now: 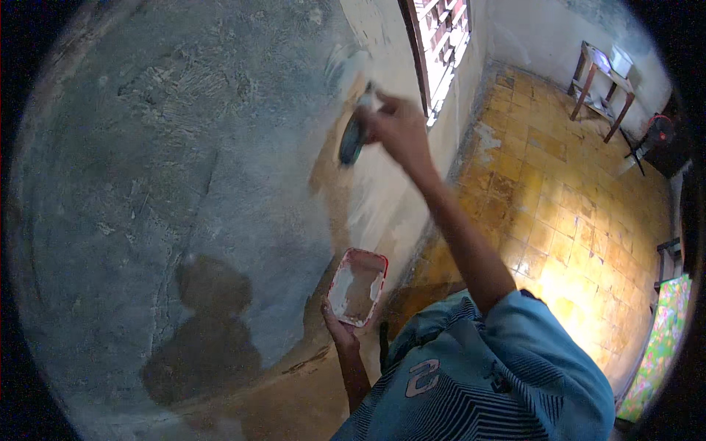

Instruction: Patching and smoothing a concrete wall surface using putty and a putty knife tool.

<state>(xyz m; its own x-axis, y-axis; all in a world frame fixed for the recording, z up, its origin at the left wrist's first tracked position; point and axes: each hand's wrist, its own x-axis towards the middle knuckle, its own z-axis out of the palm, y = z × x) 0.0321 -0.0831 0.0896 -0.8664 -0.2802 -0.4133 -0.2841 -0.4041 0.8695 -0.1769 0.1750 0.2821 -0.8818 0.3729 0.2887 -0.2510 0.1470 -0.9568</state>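
Note:
Raised against the wall (243,125), my right hand (401,132) is closed around a dark-handled tool (351,142). Motion blur and my fingers hide its working end, so I cannot make out its exact kind. Lower down, my left hand (341,332) grips the bottom edge of a rectangular plastic tub (358,321) with a red rim. White smears, perhaps paint or filler, coat the tub's inside. Around the tool the wall turns from grey, rough plaster to pale and brownish streaks, and a whitish patch (346,65) lies just above it.
A barred window (445,44) opens in the wall beyond my right hand. Yellowish tiles cover the floor (544,191) on the right. A small wooden table (588,73) stands at the far right with a white container (621,62) on it. Flowered cloth (665,331) shows at the right edge.

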